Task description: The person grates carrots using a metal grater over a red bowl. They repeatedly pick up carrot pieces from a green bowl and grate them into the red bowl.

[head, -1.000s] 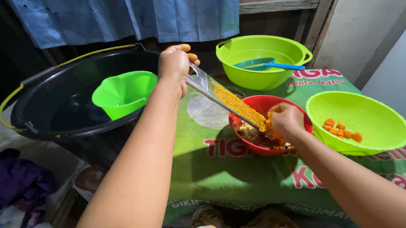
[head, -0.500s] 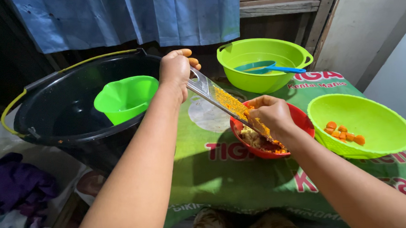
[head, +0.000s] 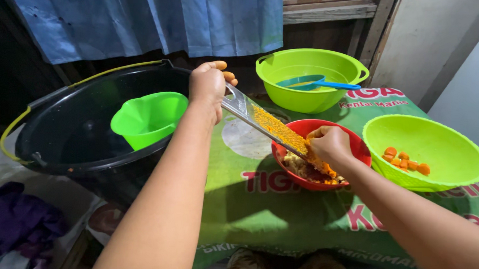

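My left hand grips the top end of a flat metal grater that slants down into a red bowl. The grater's face is coated with orange shreds. My right hand presses a small orange piece, mostly hidden by my fingers, against the grater's lower end over the bowl. Pale and orange gratings lie heaped in the red bowl.
A light green bowl with several orange carrot pieces stands to the right. Behind, a green bowl holds a blue ladle. A big black tub with a green scoop sits at left. A green printed cloth covers the table.
My right hand slid up the grater, then back down to its lower end over the red bowl. My left hand has kept the grater steady.
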